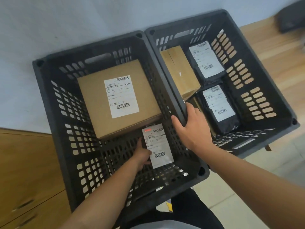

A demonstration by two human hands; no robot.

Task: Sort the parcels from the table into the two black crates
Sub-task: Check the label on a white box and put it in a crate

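Pale wall backs a wooden table carrying two black crates side by side. At lower centre, the left hand grips a labelled parcel inside the left crate, below a cardboard box. The right hand clasps the adjoining rims. The right crate holds a brown box and two black mailers.

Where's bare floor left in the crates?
Left crate: near-left corner, between the big box, the left wall and the parcel in the left hand. Right crate: crowded; a brown box and two black bags fill it.
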